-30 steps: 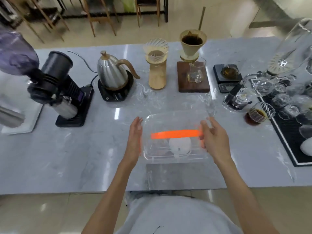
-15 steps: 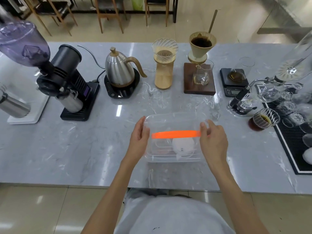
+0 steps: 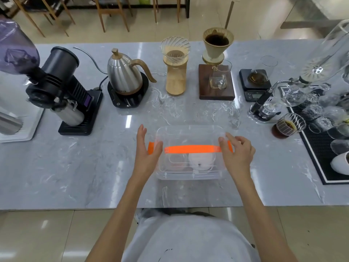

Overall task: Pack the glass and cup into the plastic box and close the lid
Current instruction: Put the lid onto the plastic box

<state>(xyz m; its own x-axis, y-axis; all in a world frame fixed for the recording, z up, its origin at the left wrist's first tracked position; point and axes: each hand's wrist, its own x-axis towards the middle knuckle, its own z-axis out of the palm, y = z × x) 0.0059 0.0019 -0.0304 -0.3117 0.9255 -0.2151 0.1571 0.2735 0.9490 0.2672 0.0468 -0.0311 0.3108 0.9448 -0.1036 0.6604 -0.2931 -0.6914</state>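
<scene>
A clear plastic box (image 3: 190,173) with its clear lid (image 3: 188,133) on top stands on the marble counter in front of me. An orange handle strap (image 3: 190,149) runs across the lid. Through the plastic I see a white cup (image 3: 200,161) at the right and a faint glass (image 3: 176,161) at the left. My left hand (image 3: 146,156) presses on the box's left side, with an orange latch flap (image 3: 151,147) sticking out at the palm. The fingertips of my right hand (image 3: 237,154) pinch the orange strap's right end.
Behind the box stand a black grinder (image 3: 62,87), a steel kettle (image 3: 124,74), a wooden dripper stand (image 3: 175,72), a filter cone on a dark wood base (image 3: 217,91) and a black scale (image 3: 255,84). At the right, a glass of coffee (image 3: 289,124) and glassware on a black mat (image 3: 321,148).
My left hand has slid back along the box's left side and the orange flap now shows there. My right fingers have closed on the strap's right end. The box has stayed put.
</scene>
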